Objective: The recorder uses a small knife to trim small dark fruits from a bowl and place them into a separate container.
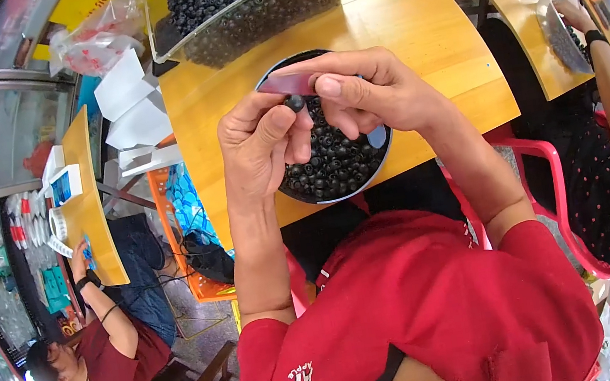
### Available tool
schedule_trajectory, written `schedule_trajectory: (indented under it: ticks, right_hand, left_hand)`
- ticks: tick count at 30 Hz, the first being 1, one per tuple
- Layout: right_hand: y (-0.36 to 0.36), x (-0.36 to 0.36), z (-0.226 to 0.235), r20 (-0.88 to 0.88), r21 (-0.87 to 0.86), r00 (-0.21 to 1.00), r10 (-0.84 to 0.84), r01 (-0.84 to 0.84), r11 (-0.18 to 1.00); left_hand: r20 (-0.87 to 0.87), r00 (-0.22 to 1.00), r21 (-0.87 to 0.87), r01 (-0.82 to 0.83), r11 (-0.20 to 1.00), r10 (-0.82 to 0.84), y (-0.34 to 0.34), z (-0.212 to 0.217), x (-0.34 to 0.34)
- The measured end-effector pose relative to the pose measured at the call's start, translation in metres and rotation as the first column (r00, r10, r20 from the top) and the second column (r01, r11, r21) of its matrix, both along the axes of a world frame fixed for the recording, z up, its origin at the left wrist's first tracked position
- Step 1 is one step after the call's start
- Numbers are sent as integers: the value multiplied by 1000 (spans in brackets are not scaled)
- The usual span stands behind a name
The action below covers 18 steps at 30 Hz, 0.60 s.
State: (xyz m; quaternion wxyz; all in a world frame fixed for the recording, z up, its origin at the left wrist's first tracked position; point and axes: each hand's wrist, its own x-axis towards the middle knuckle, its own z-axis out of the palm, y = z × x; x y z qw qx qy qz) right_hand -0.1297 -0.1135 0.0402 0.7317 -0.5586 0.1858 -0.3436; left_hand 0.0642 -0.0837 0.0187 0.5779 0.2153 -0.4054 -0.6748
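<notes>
My left hand pinches a small round black piece between thumb and fingers. My right hand grips one end of a thin, flat, reddish-purple strip, whose other end reaches over my left fingers, just above the round piece. What the strip is I cannot make out. Both hands are above a round bowl with a pale rim, filled with black ball-like pieces that have small openings. The hands cover the bowl's far left part.
A clear bin heaped with similar black pieces stands on the wooden table beyond the bowl. An orange crate stands left of the table. Another person sits at the left table; one at right reaches into a clear container.
</notes>
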Motion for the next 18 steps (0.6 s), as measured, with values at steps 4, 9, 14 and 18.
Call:
schedule_trajectory:
  ticks: [4, 9, 14, 18]
  right_hand:
    - [3, 2, 1, 3, -8, 1000, -13, 13, 1000]
    - [-3, 0, -1, -99, -156, 995, 1, -17, 988]
    - [-2, 0, -1, -44, -93, 999, 20, -24, 995]
    - [6, 6, -2, 78, 22, 997, -3, 2, 1000]
  left_hand:
    - [43, 999, 21, -7, 1000, 6, 0, 2, 2]
    - [205, 978, -159, 2, 987, 31, 0, 4, 8]
    - [123, 992, -87, 33, 996, -22, -1, 1, 5]
    - [0, 1000, 33, -17, 999, 17, 0, 0, -4]
